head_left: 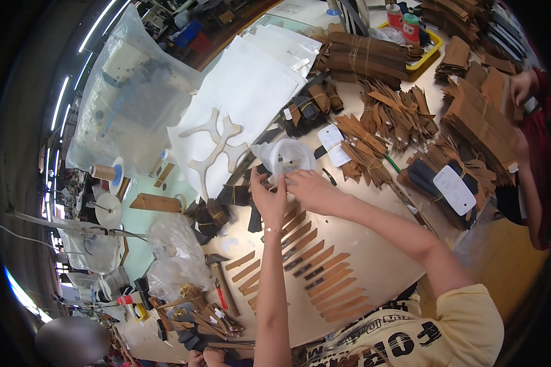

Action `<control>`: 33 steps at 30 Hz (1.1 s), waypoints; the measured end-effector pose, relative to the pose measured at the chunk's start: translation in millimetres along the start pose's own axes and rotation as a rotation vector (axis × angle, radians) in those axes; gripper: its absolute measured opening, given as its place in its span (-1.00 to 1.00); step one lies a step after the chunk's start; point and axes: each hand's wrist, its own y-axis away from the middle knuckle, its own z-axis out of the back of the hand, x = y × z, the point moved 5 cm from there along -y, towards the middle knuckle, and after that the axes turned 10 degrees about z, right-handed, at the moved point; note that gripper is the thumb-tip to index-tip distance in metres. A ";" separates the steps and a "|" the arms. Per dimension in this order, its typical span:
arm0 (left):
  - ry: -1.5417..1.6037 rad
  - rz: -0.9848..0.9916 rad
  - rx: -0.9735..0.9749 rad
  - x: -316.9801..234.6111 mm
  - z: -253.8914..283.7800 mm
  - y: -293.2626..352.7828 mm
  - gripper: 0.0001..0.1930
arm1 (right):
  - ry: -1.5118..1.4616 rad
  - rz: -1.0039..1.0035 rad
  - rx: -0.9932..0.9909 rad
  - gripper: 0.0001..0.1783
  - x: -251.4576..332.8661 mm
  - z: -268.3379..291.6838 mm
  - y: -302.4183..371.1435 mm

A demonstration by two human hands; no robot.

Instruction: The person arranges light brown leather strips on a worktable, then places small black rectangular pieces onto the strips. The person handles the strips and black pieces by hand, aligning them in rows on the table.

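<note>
Both my hands meet at a clear plastic bag (283,153) in the middle of the table. My left hand (267,199) is at its near edge, thumb and fingers bent against the plastic. Beside it my right hand (315,191) pinches the near rim, its fingertips close to my left thumb. A few small dark pieces show inside the bag, too small to name. Nearer to me lie rows of narrow brown leather strips (323,267), and several carry short dark pieces. Bundled dark strips (234,196) lie just left of my left hand.
Tied stacks of brown leather pieces (367,55) fill the far and right side. White sheets (245,85) bear a pale branching template (217,144). A hammer (217,269) and a red cutter (221,295) lie at left. At right, another person's hand (520,85) touches leather.
</note>
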 end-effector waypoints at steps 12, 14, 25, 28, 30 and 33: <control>0.265 -0.109 -0.025 -1.1 -1.6 -14.7 -0.70 | 0.171 -0.223 0.170 -0.77 -68.8 -34.3 -68.2; 0.254 -0.138 -0.014 0.9 -1.9 -14.5 -0.65 | 0.070 -0.217 0.025 -0.73 -67.3 -34.2 -69.3; -0.410 -0.170 0.122 18.6 -44.6 -58.5 -0.62 | 0.249 -0.104 -0.053 -0.81 -42.2 2.7 -54.2; -0.256 -0.276 0.066 8.9 -49.9 -61.5 -0.43 | 0.169 -0.002 -0.363 -0.83 -32.0 41.5 -40.0; -0.190 -0.219 0.158 0.9 -45.5 -56.9 -0.19 | -0.085 -0.183 -0.457 -0.81 -37.1 61.7 -22.6; -0.344 -0.260 -0.074 -21.8 -7.9 -16.1 -0.22 | -0.597 -0.418 -0.485 -0.76 -38.2 77.8 13.6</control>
